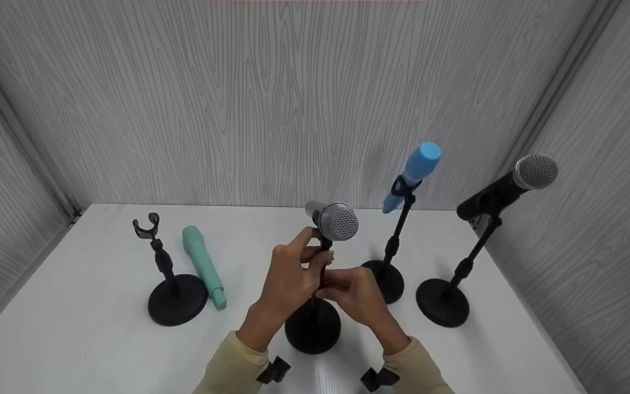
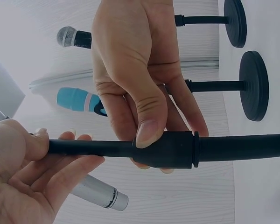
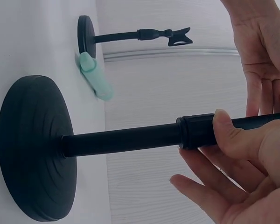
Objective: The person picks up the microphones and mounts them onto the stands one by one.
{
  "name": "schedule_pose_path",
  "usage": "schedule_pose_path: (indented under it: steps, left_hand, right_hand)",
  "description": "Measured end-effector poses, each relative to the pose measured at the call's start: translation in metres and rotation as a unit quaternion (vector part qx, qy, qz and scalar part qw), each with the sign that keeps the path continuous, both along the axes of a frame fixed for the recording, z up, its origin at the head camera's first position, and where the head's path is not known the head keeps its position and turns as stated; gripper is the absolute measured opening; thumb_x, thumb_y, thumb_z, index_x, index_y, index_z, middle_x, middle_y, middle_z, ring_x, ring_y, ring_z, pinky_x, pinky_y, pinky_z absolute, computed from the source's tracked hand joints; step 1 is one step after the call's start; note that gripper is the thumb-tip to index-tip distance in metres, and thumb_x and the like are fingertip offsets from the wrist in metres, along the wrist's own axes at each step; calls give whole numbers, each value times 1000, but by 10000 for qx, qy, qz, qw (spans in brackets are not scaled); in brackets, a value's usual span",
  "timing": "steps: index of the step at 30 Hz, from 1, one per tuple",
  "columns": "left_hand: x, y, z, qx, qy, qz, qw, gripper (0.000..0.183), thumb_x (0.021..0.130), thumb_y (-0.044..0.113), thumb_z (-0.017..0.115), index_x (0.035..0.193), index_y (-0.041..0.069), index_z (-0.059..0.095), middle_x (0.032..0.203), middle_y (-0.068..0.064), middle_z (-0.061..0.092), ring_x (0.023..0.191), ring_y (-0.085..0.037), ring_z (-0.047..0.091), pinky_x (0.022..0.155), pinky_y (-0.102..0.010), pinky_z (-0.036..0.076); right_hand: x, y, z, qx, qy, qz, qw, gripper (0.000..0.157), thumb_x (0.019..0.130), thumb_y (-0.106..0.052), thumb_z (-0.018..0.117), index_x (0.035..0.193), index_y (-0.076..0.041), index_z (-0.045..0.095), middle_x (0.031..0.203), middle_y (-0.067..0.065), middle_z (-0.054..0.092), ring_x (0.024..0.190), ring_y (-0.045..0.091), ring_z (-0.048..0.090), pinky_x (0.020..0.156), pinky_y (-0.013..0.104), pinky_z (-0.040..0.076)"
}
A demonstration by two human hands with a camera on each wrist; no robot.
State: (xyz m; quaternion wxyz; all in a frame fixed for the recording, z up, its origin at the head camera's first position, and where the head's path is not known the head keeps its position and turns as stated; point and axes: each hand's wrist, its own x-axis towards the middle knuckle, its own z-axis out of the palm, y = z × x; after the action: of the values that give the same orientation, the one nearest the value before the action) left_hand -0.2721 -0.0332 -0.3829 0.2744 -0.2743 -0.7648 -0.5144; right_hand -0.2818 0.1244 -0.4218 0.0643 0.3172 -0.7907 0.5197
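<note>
Head: silver microphone (on stand)

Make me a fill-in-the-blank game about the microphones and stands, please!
1. The far-left stand holds no ____.
2. On the middle stand, the right hand grips at a ____ height than the left hand.
3. In the head view, the upper microphone between the silver microphone and the black microphone is coloured ____.

Missing words: microphone; lower; blue.
</note>
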Motion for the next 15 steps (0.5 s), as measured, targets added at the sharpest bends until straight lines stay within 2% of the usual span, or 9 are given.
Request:
schedule_pose_path:
  steps: [4, 11, 15]
  left_hand:
    - [0, 0, -1, -1, 56, 70, 10000, 18, 89, 7, 64, 105, 9, 58, 81, -3, 75, 81, -7, 72, 73, -26, 57]
    - [0, 1, -2, 64, 86, 182, 9998, 19, 87, 5, 66, 103, 10, 60, 79, 0, 75, 79, -4, 71, 71, -25, 57]
    - [-1, 1, -2, 115, 68, 122, 9998, 18, 87, 5, 66, 104, 11, 60, 80, -1, 75, 79, -5, 71, 71, -25, 57]
  right_hand:
    - [6, -2, 9, 1, -39, -70, 10000, 23, 78, -1, 74, 101, -2, 73, 94, 13, 74, 84, 29, 72, 72, 28, 57]
    - [8, -3, 9, 12, -38, -238, 9997, 23, 78, -1, 74, 100, -5, 74, 92, 12, 74, 82, 27, 72, 71, 29, 57]
    - [8, -3, 9, -34, -43, -252, 9997, 22, 77, -1, 74, 99, -6, 75, 90, 11, 75, 80, 25, 72, 70, 29, 57]
